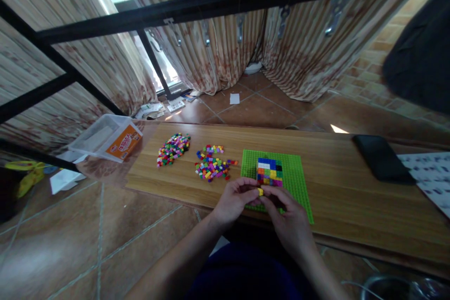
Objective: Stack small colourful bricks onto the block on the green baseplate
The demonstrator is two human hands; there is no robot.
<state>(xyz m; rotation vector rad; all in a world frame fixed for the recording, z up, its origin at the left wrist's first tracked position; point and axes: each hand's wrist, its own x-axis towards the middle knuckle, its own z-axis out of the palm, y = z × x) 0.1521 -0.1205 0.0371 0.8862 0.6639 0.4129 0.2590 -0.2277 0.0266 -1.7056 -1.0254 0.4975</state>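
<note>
A small yellow building brick (260, 191) is pinched between my two hands, just in front of the built block. My left hand (235, 200) grips it from the left with thumb and forefinger. From the other side, the fingertips of my right hand (288, 211) close on the same brick. Behind the fingers, a multicoloured brick block (269, 168) stands on the green baseplate (297, 183); its near part is partly hidden by my hands. Loose bricks lie to the left in a nearer pile (213, 168) and a farther pile (174, 148).
A clear plastic box (105, 136) with an orange label stands at the left end of the wooden table (333, 187). A black phone (383, 158) lies at the right, partly over a printed sheet (429, 176). A dark metal rail (211, 2) crosses above, beyond the table.
</note>
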